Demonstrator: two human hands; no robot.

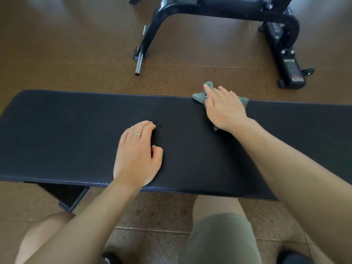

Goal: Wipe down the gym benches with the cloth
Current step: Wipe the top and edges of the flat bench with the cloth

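Observation:
A long black padded gym bench [66, 134] runs across the view from left to right. A teal cloth [198, 97] lies at the bench's far edge, right of centre, partly hanging past that edge. My right hand [222, 107] presses flat on top of the cloth, fingers spread and pointing away from me; most of the cloth is hidden under the palm. My left hand [137, 155] rests on the middle of the pad with its fingers curled under, a ring on one finger, and holds nothing.
Beyond the bench, a black machine frame [276, 21] stands on the brown floor, with a steel peg [140, 61] sticking out at its left foot. The bench's leg [72, 197] shows below the near edge at left. My knees are close to the near edge.

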